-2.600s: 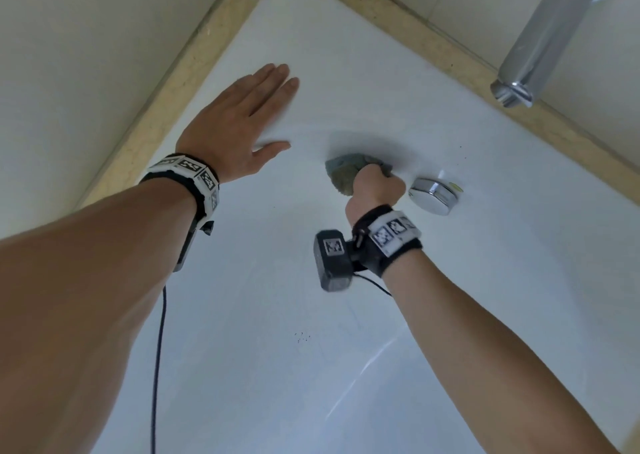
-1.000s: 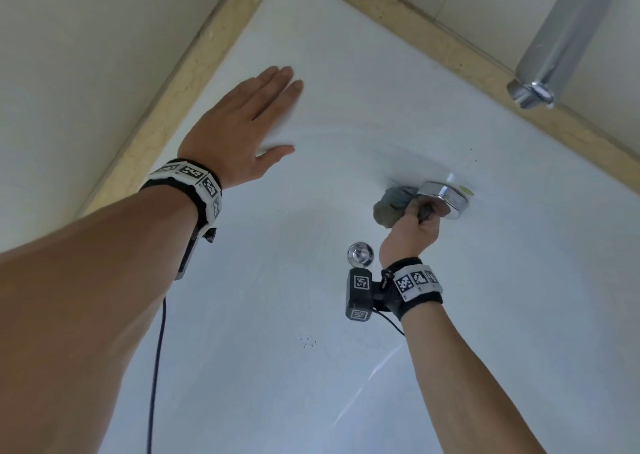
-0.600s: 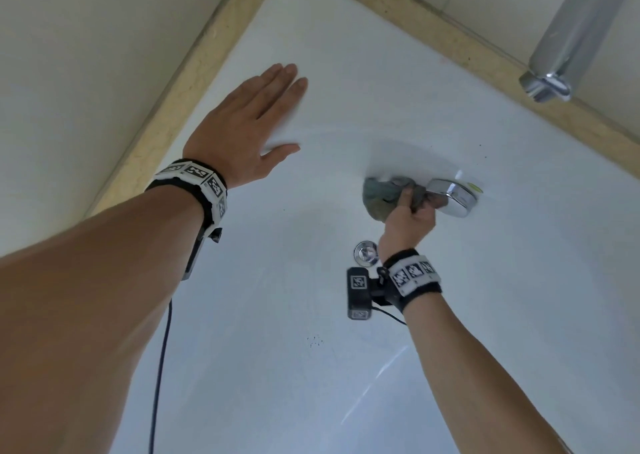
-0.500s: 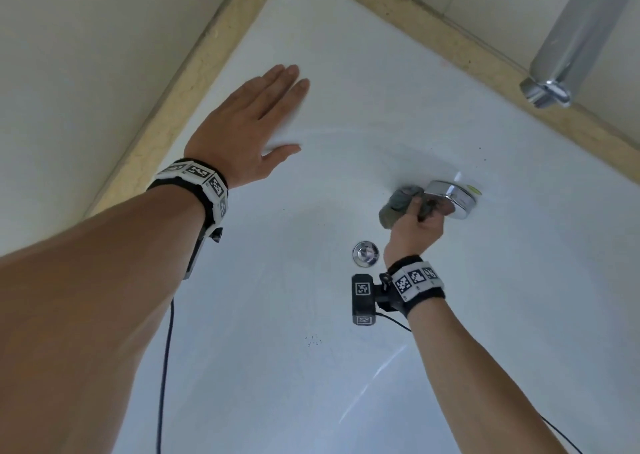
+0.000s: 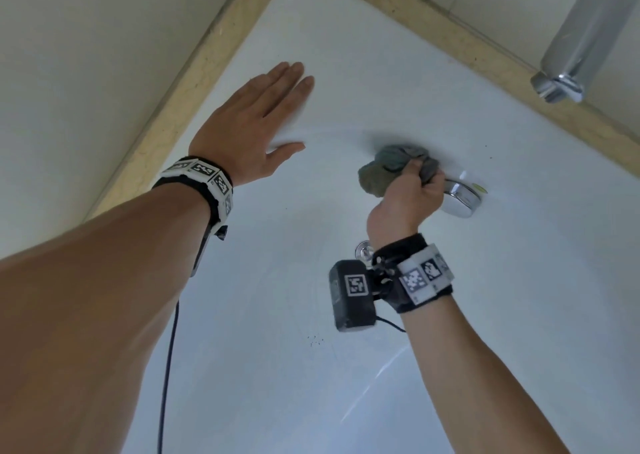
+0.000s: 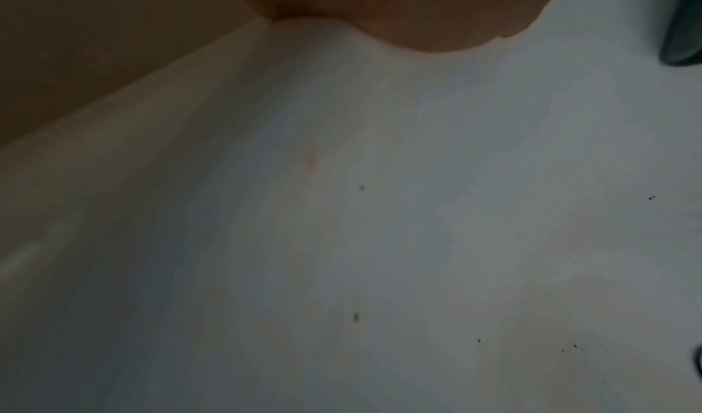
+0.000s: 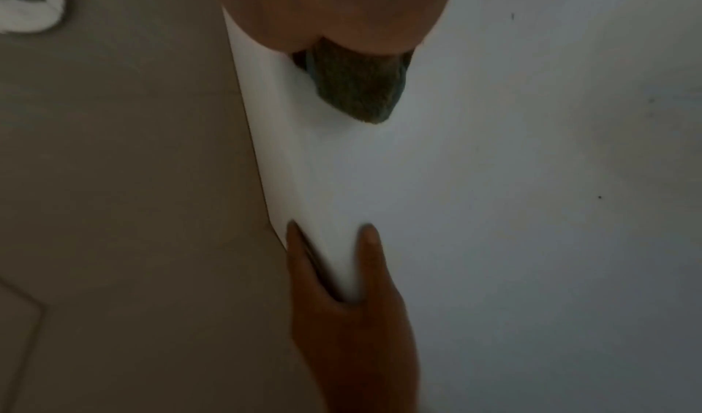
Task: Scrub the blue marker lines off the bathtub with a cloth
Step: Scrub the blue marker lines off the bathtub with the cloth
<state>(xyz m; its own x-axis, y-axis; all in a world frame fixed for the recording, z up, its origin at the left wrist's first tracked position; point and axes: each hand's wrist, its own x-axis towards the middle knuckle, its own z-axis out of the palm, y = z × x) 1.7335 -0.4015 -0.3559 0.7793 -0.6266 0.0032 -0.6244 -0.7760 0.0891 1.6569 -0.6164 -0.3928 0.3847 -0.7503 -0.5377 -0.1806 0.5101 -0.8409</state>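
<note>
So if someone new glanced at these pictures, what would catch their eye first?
Most striking is the right hand gripping a bunched grey cloth against the white bathtub wall, just left of a shiny chrome knob. The left hand lies flat, fingers straight, on the tub near the tan ledge. A chrome spout hangs at upper right.
</note>
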